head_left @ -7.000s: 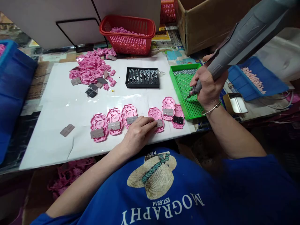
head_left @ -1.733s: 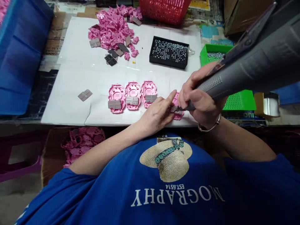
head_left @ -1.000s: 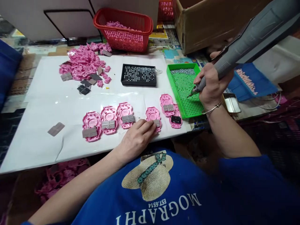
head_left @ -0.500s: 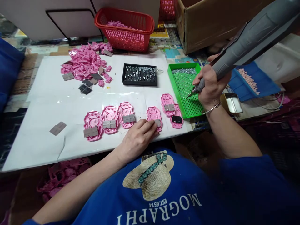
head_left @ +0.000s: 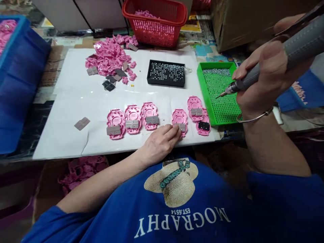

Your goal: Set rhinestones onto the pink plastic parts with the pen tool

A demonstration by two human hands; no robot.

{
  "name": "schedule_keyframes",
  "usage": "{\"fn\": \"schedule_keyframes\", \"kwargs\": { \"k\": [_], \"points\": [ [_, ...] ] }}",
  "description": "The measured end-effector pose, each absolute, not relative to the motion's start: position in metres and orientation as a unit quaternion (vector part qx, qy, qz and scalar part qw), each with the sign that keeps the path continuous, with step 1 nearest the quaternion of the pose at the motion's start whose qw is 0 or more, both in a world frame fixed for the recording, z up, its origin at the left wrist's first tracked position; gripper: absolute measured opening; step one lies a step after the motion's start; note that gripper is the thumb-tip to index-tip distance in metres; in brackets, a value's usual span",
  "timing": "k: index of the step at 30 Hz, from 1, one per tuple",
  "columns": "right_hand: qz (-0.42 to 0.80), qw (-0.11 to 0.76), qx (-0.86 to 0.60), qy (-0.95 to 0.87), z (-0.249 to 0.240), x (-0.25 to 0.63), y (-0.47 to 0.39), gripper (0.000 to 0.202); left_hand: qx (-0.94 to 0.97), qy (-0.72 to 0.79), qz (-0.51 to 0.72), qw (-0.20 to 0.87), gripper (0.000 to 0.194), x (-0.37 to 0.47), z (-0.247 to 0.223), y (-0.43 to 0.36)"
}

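Observation:
My left hand (head_left: 162, 143) rests at the front of the white work surface, fingers together on a pink plastic casing (head_left: 180, 115) and the grey plate (head_left: 181, 127) lying across its lower part. In my right hand (head_left: 265, 72) is a grey electric screwdriver (head_left: 249, 76), raised over the green perforated tray (head_left: 215, 119) with its thin bit pointing down and left. Small metal screws (head_left: 216, 72) are gathered at that tray's far end. Whether a screw sits on the bit is too small to tell.
More pink casings with plates (head_left: 132, 116) stand left of my left hand, and two overlap on its right. Behind are a black screw tray (head_left: 165, 81), a heap of pink parts (head_left: 111, 55) and a red basket (head_left: 159, 33). A blue bin (head_left: 27, 81) borders the left.
The view has shifted, so the table appears farther right and higher. My right hand with the screwdriver looks closer to the camera and more level. My left hand stays on the same casing.

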State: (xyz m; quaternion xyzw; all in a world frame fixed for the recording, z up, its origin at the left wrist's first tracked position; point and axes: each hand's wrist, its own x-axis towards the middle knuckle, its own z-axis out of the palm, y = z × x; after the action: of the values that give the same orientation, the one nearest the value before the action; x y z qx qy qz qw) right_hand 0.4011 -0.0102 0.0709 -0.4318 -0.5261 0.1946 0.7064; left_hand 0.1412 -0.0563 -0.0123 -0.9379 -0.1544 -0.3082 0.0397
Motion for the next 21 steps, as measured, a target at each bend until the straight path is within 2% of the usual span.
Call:
{"fn": "schedule_keyframes", "kwargs": {
  "k": [3,5,9,13,18,21],
  "points": [
    [0.046,0.745,-0.369,-0.555,0.064,0.399,-0.005,0.024,-0.938,-0.159,-0.306,0.026,0.017,0.140,-0.013,-0.056],
    [0.029,0.745,-0.390,-0.541,0.058,0.403,-0.001,0.026,-0.938,-0.158,-0.308,0.022,0.017,0.139,-0.014,-0.055],
    [0.052,0.723,-0.485,-0.488,0.051,0.418,-0.002,0.034,-0.942,-0.151,-0.300,0.013,0.018,0.139,-0.014,-0.054],
    [0.106,0.714,-0.498,-0.481,0.043,0.426,-0.005,0.038,-0.941,-0.151,-0.303,0.001,0.020,0.139,-0.013,-0.053],
    [0.100,0.725,-0.502,-0.461,0.032,0.428,-0.002,0.036,-0.943,-0.152,-0.296,-0.008,0.022,0.139,-0.013,-0.054],
    [0.135,0.724,-0.498,-0.457,0.027,0.431,-0.001,0.045,-0.943,-0.152,-0.297,-0.011,0.022,0.139,-0.013,-0.053]
  ]
}}
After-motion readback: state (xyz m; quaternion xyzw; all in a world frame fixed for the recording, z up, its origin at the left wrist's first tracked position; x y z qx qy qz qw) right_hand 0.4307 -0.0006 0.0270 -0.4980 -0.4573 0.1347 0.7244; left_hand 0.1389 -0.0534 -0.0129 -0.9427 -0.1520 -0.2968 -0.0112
